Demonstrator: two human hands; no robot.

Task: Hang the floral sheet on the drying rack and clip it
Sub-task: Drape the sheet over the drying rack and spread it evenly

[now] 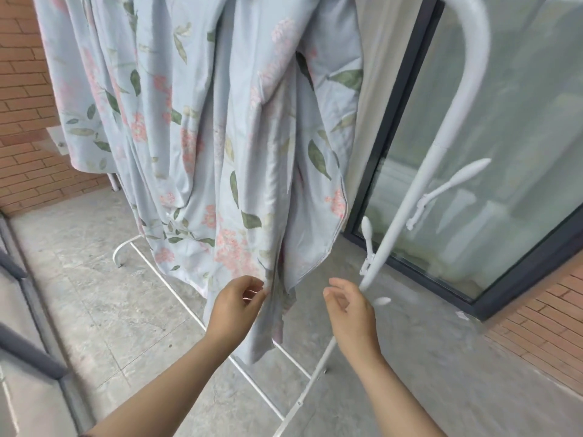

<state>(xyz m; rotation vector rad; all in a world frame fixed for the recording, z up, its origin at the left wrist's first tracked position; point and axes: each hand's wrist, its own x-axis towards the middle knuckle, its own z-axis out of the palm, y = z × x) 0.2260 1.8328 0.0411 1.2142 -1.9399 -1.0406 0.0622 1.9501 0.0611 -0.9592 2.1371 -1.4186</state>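
Floral sheet (205,137): draped over drying rack (411,192), hanging from 12 o'clock to centre. Judged soft, light and limp (probably damp, so clingy); best taken along the hemmed lower edge. Left hand (239,299): pinches a low fold, 6 o'clock. Right hand (350,302): loosely curled, empty, 5 o'clock.

Floral sheet (202,127) (pale blue) over white rack (441,143)

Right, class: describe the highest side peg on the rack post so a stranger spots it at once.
Find the white metal drying rack's curved post right of the pale blue floral sheet, before the glass door. Its highest white spindle-shaped peg slants up rightward, longer than the short peg below.
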